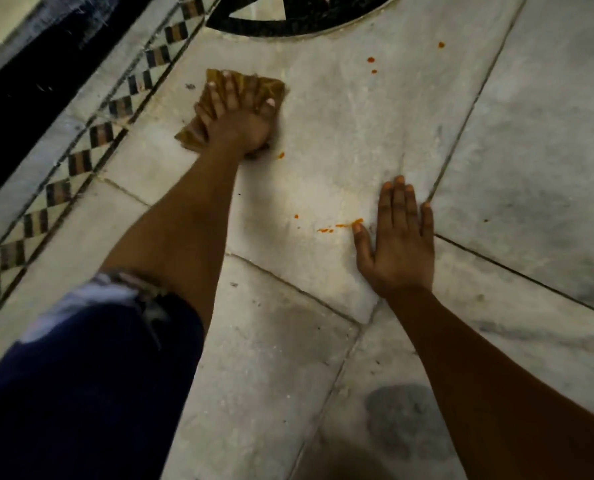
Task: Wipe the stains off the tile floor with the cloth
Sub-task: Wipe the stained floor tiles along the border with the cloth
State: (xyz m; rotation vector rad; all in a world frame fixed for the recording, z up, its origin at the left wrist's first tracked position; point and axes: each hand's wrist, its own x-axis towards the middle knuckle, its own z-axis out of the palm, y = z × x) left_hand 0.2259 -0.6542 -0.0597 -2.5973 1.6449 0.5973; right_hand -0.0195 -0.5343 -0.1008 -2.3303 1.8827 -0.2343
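Observation:
My left hand (238, 116) presses flat on a folded yellow-brown cloth (274, 87) on the pale marble tile floor (340, 140), fingers spread over it. My right hand (397, 244) lies flat on the floor with nothing in it. Orange stains mark the tiles: a streak (344, 225) touching my right thumb tip, a spot (281, 155) just right of my left wrist, small drops (371, 60) farther ahead and another drop (441, 45) at the upper right.
A checkered tile border (81, 161) runs diagonally on the left, with a black strip (29, 98) beyond it. A black round inlay (288, 19) lies at the top. My knee in dark blue fabric (81, 375) fills the lower left.

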